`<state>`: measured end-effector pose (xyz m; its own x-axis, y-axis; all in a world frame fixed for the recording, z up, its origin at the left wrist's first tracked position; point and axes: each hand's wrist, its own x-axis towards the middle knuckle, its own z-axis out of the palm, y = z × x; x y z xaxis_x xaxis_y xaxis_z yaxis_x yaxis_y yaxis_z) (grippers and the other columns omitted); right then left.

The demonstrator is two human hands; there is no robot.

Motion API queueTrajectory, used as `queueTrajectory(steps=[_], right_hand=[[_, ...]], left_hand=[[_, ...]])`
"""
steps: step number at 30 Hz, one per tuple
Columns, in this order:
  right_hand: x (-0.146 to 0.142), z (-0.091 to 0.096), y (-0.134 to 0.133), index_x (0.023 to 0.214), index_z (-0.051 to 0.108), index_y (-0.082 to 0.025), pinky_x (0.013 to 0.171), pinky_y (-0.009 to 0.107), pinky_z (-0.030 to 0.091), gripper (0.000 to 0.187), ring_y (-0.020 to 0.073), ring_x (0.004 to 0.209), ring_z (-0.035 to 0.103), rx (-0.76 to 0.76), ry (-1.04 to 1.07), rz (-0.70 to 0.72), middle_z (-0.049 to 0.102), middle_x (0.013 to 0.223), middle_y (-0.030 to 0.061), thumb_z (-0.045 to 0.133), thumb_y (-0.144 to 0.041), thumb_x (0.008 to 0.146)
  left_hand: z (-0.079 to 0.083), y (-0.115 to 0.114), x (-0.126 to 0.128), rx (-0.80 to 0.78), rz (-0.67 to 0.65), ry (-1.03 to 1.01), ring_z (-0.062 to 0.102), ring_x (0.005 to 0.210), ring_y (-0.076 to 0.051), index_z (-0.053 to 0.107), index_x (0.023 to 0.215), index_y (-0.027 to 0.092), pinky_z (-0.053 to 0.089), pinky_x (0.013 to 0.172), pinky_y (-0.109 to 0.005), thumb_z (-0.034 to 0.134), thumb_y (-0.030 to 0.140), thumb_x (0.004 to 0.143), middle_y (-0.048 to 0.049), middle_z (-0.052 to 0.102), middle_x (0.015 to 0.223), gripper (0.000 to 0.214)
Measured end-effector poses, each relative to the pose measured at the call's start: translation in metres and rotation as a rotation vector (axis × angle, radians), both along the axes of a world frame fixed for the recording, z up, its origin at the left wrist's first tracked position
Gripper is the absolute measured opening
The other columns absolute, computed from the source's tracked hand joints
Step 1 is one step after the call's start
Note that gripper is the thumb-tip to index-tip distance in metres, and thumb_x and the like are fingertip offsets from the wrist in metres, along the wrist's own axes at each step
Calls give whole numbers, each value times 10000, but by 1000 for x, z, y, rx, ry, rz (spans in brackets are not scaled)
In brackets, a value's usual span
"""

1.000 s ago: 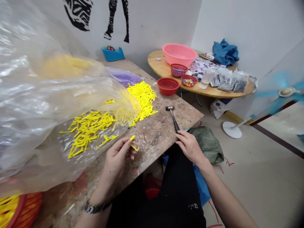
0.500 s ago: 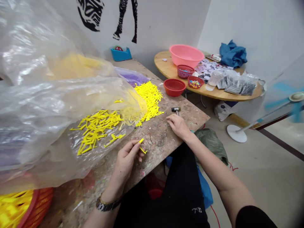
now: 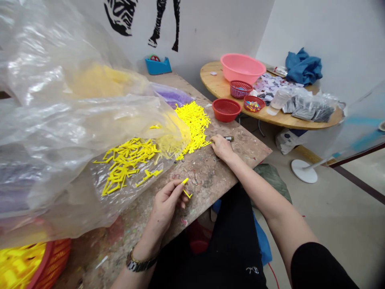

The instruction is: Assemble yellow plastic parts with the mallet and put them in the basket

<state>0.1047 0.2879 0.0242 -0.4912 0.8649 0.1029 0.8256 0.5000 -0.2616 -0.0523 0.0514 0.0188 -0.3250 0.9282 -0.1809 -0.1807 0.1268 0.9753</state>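
Observation:
My left hand (image 3: 168, 200), a watch on its wrist, pinches a small yellow plastic piece (image 3: 185, 181) between thumb and forefinger above the worn table. Part of this yellow plastic, with a bent end, shows below the fingers. My right hand (image 3: 222, 147) is at the right edge of a heap of small yellow plastic pieces (image 3: 194, 124). Its fingers are closed together, with the tip of one yellow piece at them. Behind that hand a hammer (image 3: 229, 138) is mostly hidden; only its head shows. More yellow pieces (image 3: 129, 160) lie on clear plastic left of my left hand.
A large clear plastic bag (image 3: 75, 132) covers the table's left side. At lower left is a red basket (image 3: 57, 257) of yellow parts. An empty-looking red basket (image 3: 226, 114) stands near the far edge. Beyond, a round table (image 3: 270, 117) bears a pink basin (image 3: 242, 68).
My right hand has moved forward and left, from beside the hammer to the heap's edge, covering the hammer's handle. My left hand keeps its yellow piece. The whole view has shifted slightly.

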Motion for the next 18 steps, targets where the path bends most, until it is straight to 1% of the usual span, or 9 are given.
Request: queueTrajectory(steps=[4, 10, 15, 18], right_hand=[[-5, 0, 4, 1136, 686, -151, 912, 338, 496, 276, 254, 1085, 632, -11, -53, -7, 648, 1218, 147, 463, -185, 978], [-5, 2, 9, 1062, 697, -158, 898, 305, 482, 259, 231, 1059, 636, -21, -100, 12, 667, 1159, 136, 452, -153, 979], [-1, 2, 4, 1064, 686, -152, 860, 311, 478, 265, 236, 1010, 644, -2, -100, 30, 670, 1149, 140, 432, -188, 999], [2, 6, -3, 1073, 674, -150, 862, 306, 462, 258, 236, 1020, 636, 10, -83, 48, 680, 1132, 140, 428, -175, 999]], left_hand=[[3, 0, 1, -5, -7, -7, 570, 523, -117, 691, 884, 153, 466, 430, -192, 783, 551, 725, -12, 643, 659, 438], [6, -1, 2, -14, -2, -7, 567, 516, -114, 691, 888, 149, 454, 430, -189, 784, 537, 726, -6, 635, 638, 431], [7, -1, 2, -18, -4, -8, 567, 514, -116, 690, 867, 149, 454, 431, -192, 786, 535, 718, -5, 631, 627, 425], [9, 0, 2, -20, -2, -9, 566, 515, -116, 698, 862, 149, 453, 431, -196, 795, 535, 705, -8, 635, 639, 427]])
